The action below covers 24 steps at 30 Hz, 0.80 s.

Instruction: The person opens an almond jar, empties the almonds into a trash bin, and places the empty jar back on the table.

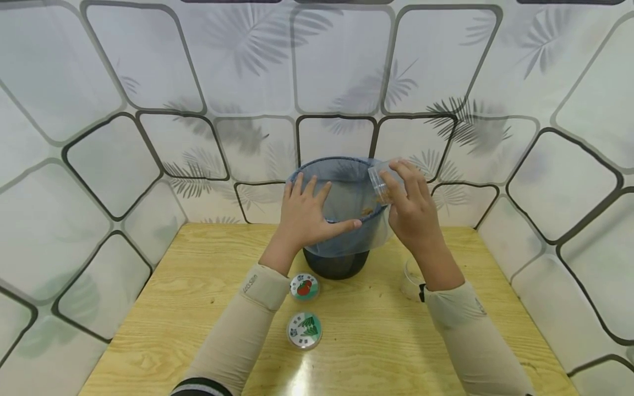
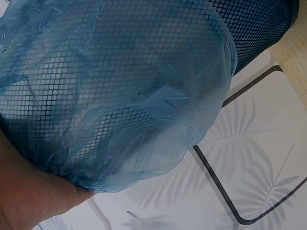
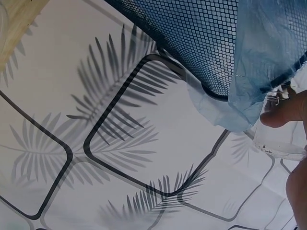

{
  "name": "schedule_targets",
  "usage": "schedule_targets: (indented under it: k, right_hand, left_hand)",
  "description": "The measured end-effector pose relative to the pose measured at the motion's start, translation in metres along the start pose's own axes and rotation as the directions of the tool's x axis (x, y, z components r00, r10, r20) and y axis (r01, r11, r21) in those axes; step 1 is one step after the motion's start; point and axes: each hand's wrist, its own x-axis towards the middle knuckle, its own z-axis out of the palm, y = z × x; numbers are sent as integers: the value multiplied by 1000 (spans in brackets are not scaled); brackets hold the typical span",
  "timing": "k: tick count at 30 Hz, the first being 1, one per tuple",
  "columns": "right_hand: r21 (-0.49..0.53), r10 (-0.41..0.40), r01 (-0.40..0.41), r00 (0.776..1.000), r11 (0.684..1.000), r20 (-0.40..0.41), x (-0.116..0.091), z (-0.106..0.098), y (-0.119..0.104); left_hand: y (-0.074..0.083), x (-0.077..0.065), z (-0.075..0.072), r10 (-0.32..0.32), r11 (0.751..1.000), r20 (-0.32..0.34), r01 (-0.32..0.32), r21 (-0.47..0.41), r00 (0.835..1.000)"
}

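Note:
A black mesh bin (image 1: 337, 267) stands on the table, lined with a thin blue plastic bag (image 1: 342, 242) folded over its rim. My left hand (image 1: 303, 217) lies with spread, straight fingers over the bin's left front rim, the thumb reaching across the opening. In the left wrist view the bag (image 2: 158, 115) hangs in folds against the mesh beside the thumb. My right hand (image 1: 412, 212) grips a clear plastic jar (image 1: 378, 184) tipped at the right rim, its mouth toward the bin. Small brown bits (image 1: 366, 211) show inside the rim, below the jar.
Two round tops, one with a tomato picture (image 1: 304, 286) and one with a green vegetable picture (image 1: 304, 330), sit in front of the bin. Another clear container (image 1: 410, 279) stands beside the right forearm. Patterned cloth walls (image 1: 257, 143) enclose the wooden table (image 1: 366, 341).

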Motion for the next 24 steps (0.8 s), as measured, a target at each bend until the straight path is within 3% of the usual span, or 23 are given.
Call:
schedule_targets:
  k: [12, 24]
  right_hand:
    - [-6, -40, 40, 999, 999, 12, -1, 3, 2]
    - [-24, -145, 146, 988, 989, 46, 6, 1, 6]
  left_hand:
    - [0, 1, 2, -4, 1000, 1, 4, 4, 1000]
    - [0, 1, 2, -5, 1000, -6, 5, 2, 1000]
